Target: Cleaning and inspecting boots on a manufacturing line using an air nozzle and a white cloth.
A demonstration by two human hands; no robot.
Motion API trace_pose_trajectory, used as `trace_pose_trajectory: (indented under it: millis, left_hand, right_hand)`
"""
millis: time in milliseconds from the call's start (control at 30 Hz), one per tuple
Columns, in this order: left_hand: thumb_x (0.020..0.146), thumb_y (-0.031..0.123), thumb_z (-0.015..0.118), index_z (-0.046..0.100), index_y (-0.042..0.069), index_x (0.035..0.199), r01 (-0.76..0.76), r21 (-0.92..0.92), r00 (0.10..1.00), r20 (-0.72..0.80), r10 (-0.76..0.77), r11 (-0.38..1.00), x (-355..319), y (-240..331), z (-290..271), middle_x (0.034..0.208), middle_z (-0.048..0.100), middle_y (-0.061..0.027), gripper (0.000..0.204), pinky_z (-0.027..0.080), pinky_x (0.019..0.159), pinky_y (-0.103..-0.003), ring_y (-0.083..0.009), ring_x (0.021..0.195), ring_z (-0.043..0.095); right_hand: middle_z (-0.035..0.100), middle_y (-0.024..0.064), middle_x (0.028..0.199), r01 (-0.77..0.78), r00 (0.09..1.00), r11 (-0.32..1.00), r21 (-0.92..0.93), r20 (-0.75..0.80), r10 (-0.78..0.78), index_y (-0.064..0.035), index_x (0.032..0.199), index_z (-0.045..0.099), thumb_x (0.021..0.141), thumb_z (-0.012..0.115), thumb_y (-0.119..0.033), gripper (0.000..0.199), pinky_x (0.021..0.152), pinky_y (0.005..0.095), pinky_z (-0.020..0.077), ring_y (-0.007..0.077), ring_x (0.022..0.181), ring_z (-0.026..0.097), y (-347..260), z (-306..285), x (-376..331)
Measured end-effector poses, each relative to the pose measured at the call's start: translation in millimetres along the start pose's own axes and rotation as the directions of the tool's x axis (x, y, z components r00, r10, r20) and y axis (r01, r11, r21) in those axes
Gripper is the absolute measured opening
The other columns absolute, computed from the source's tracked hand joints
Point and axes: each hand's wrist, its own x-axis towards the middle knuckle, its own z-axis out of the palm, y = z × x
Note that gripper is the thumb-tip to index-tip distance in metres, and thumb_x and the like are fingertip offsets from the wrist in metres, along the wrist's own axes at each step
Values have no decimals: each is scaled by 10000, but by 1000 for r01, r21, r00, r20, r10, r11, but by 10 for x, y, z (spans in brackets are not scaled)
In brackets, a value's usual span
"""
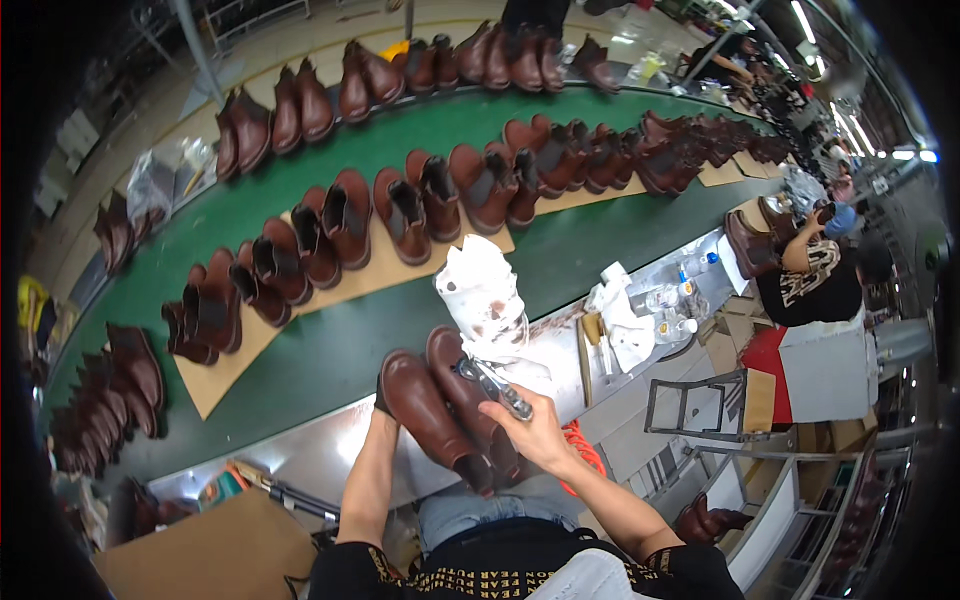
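Observation:
A pair of brown ankle boots [425,405] lies tilted above the near table edge, toes away from me and shafts toward my body. My left hand [382,420] supports the pair from the left; its fingers are mostly hidden behind the boots. In my right hand [535,425] is a metal spray gun [500,388], fingers wrapped round it, its nozzle close over the right boot. Just beyond the nozzle stands a white-wrapped bundle [483,300] with brown stains. An orange coiled hose [582,455] hangs below my right forearm.
Rows of brown boots [347,220] stand on cardboard along the green conveyor [330,310]. Right of me are a brush [584,365], white cloth [625,325] and plastic bottles [675,328]. A co-worker [815,280] handles boots at the right. A cardboard box [215,550] stands lower left.

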Motion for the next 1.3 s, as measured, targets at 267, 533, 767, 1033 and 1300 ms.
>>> trace_pose_trajectory:
  millis: [267,533,767,1033,1300]
  left_hand:
    - [873,283,459,553,68,1009,302,-908,925,205,-319,292,-391,-270,113,998,581,-110,270,431,856,-379,-235,911,540]
    - [961,272,381,544,76,1073,353,-933,869,299,-393,71,-624,-435,194,1047,596,-92,278,447,915,-373,-201,940,559]
    - [964,343,352,569,48,1079,395,-914,754,379,-536,-91,-249,143,161,1044,610,-99,383,443,894,-343,-200,941,567]
    - [964,321,370,620,-5,971,185,-909,503,-239,-830,374,-454,469,-50,981,630,-109,411,446,848,-307,-202,912,581]
    - [934,265,460,529,13,1105,617,-537,190,-608,-771,576,-1352,817,100,1022,544,-52,312,425,772,-280,-135,913,507]
  right_hand:
    - [638,109,768,-37,989,999,-37,-145,32,48,972,623,826,661,-169,265,649,285,462,91,716,531,8,-330,-235]
    - [592,12,733,-32,992,991,133,-116,47,27,976,628,812,684,-250,327,631,244,437,74,696,486,363,-104,206]
    - [356,-62,547,-96,951,995,-11,-297,88,-63,595,441,796,701,-293,402,466,267,273,62,541,306,1547,-422,522]
    - [552,-12,695,-26,956,993,114,-289,59,9,842,580,748,743,-251,320,557,262,397,78,623,453,1896,-336,502]
    - [505,201,1041,149,944,960,-237,-254,-209,21,1104,526,842,584,-164,326,865,390,415,327,992,509,1454,-71,-117]
